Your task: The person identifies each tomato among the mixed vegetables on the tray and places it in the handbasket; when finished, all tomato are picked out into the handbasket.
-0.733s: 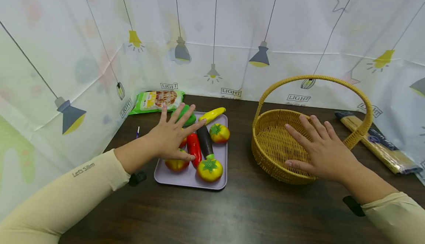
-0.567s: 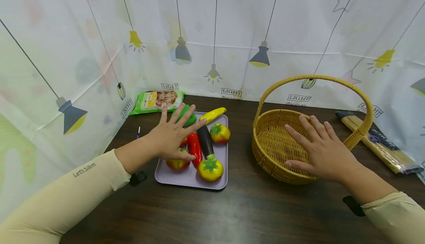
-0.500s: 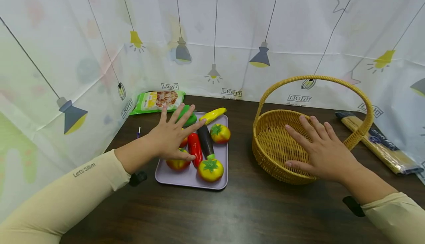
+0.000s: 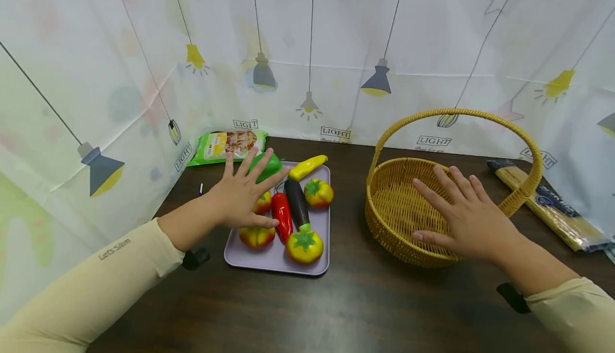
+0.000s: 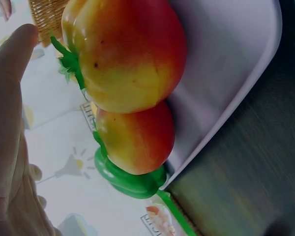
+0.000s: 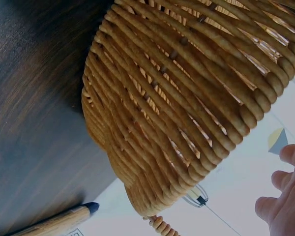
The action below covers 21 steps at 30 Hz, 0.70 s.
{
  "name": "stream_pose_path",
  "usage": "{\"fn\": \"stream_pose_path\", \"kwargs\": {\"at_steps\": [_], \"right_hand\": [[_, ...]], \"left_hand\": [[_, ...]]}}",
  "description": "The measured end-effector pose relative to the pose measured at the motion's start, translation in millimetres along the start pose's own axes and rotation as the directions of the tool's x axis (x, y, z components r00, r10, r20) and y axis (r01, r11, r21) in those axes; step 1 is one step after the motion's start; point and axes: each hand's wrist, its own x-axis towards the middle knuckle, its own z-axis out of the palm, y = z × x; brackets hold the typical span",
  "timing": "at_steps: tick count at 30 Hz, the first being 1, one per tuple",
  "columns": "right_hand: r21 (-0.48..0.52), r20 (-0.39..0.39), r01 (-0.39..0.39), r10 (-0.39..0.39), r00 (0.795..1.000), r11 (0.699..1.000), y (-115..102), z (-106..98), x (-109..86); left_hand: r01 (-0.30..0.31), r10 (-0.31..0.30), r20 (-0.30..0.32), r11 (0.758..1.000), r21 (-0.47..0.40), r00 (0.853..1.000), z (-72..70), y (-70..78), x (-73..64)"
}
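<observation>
My left hand (image 4: 240,195), fingers spread, hovers over the left part of a lilac tray (image 4: 269,259). Lying on the tray are several yellow-red tomato-like fruits (image 4: 305,247), a long red pepper (image 4: 282,217), a dark eggplant (image 4: 297,201), a yellow banana-shaped piece (image 4: 308,167) and a green bell pepper (image 4: 271,167). In the left wrist view the thumb is apart from the nearest fruit (image 5: 128,54). Over the front right side of a wicker basket (image 4: 405,198) is my right hand (image 4: 463,217), fingers spread and holding nothing; its fingertips show above the rim in the right wrist view.
A green food packet (image 4: 230,146) lies behind the tray at the left. To the right of the basket is a long packet of noodles (image 4: 552,209). The basket's tall handle (image 4: 454,111) arches up. A printed curtain (image 4: 336,32) borders the dark table (image 4: 307,315).
My left hand has shifted slightly left and up, so more of the fruits and the green bell pepper shows. The right hand has stayed nearly still; the things on the tray have not moved.
</observation>
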Motion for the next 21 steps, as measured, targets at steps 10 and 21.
{"fn": "stream_pose_path", "kwargs": {"at_steps": [10, 21], "right_hand": [[0.045, -0.028, 0.018, -0.016, 0.999, 0.999, -5.2, -10.0, 11.7], [0.095, -0.104, 0.103, -0.093, 0.990, 0.990, -26.0, -19.4, 24.5]], "left_hand": [[0.017, -0.024, -0.052, 0.991, -0.134, 0.998, 4.3, -8.9, -7.8], [0.074, -0.112, -0.100, 0.943, -0.324, 0.989, 9.3, -19.4, -27.9]]}}
